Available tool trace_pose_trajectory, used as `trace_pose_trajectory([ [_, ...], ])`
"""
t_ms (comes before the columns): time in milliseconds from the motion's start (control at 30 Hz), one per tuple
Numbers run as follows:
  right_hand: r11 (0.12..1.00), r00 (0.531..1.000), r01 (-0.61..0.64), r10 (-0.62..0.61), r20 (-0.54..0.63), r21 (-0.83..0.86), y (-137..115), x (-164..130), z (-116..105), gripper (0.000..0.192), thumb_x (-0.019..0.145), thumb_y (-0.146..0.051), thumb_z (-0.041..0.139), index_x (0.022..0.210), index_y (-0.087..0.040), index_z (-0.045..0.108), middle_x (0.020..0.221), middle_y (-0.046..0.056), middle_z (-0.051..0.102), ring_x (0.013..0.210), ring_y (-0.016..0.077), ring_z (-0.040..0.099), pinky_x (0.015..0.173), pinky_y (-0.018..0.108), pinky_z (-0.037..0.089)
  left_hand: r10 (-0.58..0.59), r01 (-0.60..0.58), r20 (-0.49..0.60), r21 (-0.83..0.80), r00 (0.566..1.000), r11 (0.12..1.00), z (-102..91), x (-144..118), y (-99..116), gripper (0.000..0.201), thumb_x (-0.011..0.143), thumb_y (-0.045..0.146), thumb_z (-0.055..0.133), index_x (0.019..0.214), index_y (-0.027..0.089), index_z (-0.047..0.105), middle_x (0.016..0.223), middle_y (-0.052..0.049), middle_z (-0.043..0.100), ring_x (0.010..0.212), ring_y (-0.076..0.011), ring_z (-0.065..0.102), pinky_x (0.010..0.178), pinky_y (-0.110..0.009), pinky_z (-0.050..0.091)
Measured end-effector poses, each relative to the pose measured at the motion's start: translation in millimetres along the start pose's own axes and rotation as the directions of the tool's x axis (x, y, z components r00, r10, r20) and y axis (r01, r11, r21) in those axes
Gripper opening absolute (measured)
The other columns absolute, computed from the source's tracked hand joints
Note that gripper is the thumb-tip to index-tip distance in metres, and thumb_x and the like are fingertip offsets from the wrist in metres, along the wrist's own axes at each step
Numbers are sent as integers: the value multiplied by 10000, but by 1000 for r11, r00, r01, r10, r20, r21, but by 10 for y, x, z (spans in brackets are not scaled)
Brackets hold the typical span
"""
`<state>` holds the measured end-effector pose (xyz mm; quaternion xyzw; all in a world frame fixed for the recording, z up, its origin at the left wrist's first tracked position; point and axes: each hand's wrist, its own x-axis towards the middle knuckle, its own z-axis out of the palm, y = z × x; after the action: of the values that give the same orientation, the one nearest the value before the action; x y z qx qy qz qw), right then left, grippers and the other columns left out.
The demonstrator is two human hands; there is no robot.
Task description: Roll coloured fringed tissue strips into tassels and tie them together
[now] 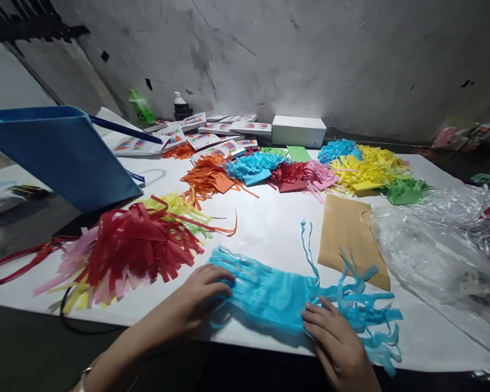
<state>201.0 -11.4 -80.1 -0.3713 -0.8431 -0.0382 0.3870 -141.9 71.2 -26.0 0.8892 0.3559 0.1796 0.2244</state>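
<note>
Bare forearms, a metal bangle [84, 374] on the left wrist.

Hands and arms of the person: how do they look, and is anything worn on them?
Both hands are bare, with no gloves and no rings that can be seen. The left hand joins a bare forearm with no sleeve in view; a thin silver-coloured bangle sits at the wrist. The right hand shows short nails; its wrist is cut off by the picture's edge.
</note>
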Motion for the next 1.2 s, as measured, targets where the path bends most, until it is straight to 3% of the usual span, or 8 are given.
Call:
trace_pose_trajectory([
  [167, 997, 998, -67, 67, 12, 43, -9, 34, -35, 319, 812, 34, 467, 981, -167, 647, 990, 66, 753, 1067, 177, 700, 1097, 430, 477, -88, 96, -202, 32, 975, 995, -174, -103, 171, 309, 924, 163, 505, 1192, 277, 606, 1297, -93, 615, 1202, -266, 574, 979, -375, 494],
  [300, 988, 991, -126, 123, 45, 86, -10, 56, -51, 306, 803, 24, 417, 913, -195, 600, 946, 49, 737, 1039, 170, 701, 1096, 451, 477, 49, -45, -114, 38, 992, 998, 269, 148, 594, 343, 894, 246, 633, 1232, 265, 579, 1261, -101, 640, 1138, -282, 582, 971, -414, 479],
  [467, 996, 986, -86, 82, 143, 21, -29, 109, -174, 105, 945, -169, 524, 988, -193, 616, 996, 57, 745, 1038, 188, 706, 1109, 444, 462, 136, -127, -74, 123, 988, 984, 832, 422, 748, 147, 936, 86, 513, 884, 201, 589, 953, -41, 719, 848, -222, 612, 806, -382, 433],
  [567, 995, 989, -35, 48, 137, -91, -72, 176, -212, 302, 960, -368, 588, 1146, -133, 625, 1076, 97, 742, 1066, 216, 697, 1118, 428, 448, 134, -119, -115, 123, 984, 985, 900, 435, 715, 146, 956, 89, 480, 889, 192, 558, 947, -51, 709, 838, -218, 598, 822, -376, 412],
  [733, 987, 999, -5, 12, 44, -160, -145, 223, -66, 270, 963, -79, 432, 1039, -153, 681, 1017, 46, 755, 1050, 194, 684, 1187, 412, 312, 179, -170, -98, 97, 979, 981, 853, 354, 693, 192, 976, 50, 397, 965, 196, 522, 937, -47, 707, 838, -203, 611, 941, -396, 383],
  [833, 990, 998, -51, 56, 28, -129, -158, 202, -17, 296, 937, -43, 405, 985, -168, 669, 954, 36, 749, 973, 198, 679, 1088, 403, 391, 77, -74, -56, 63, 995, 995, 833, 332, 648, 234, 946, 31, 388, 993, 205, 537, 889, -38, 693, 818, -203, 618, 873, -364, 428],
  [967, 957, 953, -287, 289, 87, -36, -118, 220, -7, 232, 950, -117, 438, 906, -231, 636, 853, 15, 698, 825, 197, 627, 768, 337, 468, -224, 221, 44, 59, 974, 973, 762, 495, 587, 198, 953, 108, 406, 968, 217, 571, 882, -36, 706, 788, -202, 639, 700, -291, 447],
  [1200, 765, 804, -489, 582, 125, -418, -3, 373, 122, 149, 869, -122, 631, 771, -222, 581, 682, 21, 611, 733, 249, 569, 701, 374, 371, -384, 359, 110, 196, 917, 912, 617, 985, 589, 235, 965, 165, 400, 869, 169, 614, 872, -113, 727, 796, -261, 671, 668, -323, 432],
])
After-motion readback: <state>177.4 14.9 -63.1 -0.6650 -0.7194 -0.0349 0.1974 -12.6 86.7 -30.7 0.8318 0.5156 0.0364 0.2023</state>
